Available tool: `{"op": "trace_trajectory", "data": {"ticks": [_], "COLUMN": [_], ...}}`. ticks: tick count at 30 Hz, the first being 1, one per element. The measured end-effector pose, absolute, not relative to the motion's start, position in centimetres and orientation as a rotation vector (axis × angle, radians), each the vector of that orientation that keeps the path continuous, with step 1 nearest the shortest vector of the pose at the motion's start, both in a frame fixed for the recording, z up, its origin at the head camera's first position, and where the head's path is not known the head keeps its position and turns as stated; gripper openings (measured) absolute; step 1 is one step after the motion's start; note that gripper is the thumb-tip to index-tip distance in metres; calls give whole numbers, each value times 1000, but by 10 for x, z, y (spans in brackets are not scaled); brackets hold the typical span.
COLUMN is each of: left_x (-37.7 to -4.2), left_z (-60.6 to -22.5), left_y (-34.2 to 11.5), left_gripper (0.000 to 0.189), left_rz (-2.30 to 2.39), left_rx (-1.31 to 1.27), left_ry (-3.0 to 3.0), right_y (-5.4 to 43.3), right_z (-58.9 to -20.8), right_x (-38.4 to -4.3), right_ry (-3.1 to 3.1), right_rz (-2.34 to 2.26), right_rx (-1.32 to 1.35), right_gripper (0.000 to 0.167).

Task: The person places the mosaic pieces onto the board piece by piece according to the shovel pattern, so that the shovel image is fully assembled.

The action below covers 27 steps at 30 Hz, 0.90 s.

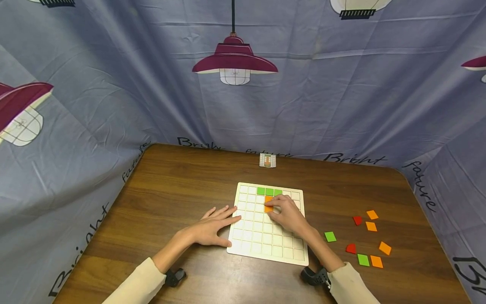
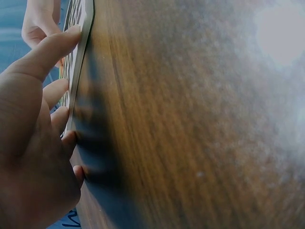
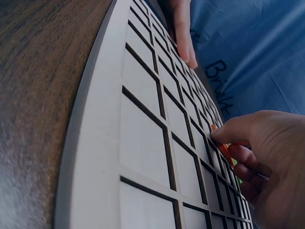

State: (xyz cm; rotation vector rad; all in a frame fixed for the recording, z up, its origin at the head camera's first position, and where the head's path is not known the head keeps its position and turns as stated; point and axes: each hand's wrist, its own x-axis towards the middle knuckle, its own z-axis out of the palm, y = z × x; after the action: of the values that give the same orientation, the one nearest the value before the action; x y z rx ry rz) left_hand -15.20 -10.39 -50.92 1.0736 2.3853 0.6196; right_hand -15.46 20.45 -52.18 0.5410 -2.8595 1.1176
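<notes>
orange tile (image 1: pixel 268 209) sits at the grid board (image 1: pixel 248 236), one row below another orange tile (image 1: pixel 268 198); right hand (image 1: pixel 286 214) has a narrow grip, thumb and index finger pinching it at its edges. whether it lies flat in its cell cannot be told, as fingers cover part of it. left grip is wide: left hand (image 1: pixel 209 229) has fingers spread, tips touching the board's left edge. handling note: best to square the tile with the ridges, lower it level, then press lightly at the middle until no corner rides up; a tilted tile would likely catch on a divider. steady left-hand contact should keep the board from sliding; sideways push with the right is best avoided, lest the neighbour lift. containers: board's shallow cells hold three green tiles (image 1: pixel 269 192) side by side in the top row, the orange pair running down from the middle one; most other visible cells bare. outside it, on the counter (image 1: pixel 182 177) to the right, loose orange, red and green tiles (image 1: pixel 363 259) lie scattered; small patterned card (image 1: pixel 267 160) beyond the far edge.
</notes>
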Motion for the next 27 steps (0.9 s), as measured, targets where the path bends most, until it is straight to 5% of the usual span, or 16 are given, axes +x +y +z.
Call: {"op": "trace_trajectory", "data": {"ticks": [27], "left_x": [-151], "left_z": [-509], "left_y": [-104], "left_gripper": [81], "left_rz": [625], "left_rx": [1084], "left_ry": [2391], "right_y": [245], "right_z": [-506], "right_x": [-146], "right_ry": [-2723], "right_rz": [1123], "right_rx": [416], "right_gripper": [24]}}
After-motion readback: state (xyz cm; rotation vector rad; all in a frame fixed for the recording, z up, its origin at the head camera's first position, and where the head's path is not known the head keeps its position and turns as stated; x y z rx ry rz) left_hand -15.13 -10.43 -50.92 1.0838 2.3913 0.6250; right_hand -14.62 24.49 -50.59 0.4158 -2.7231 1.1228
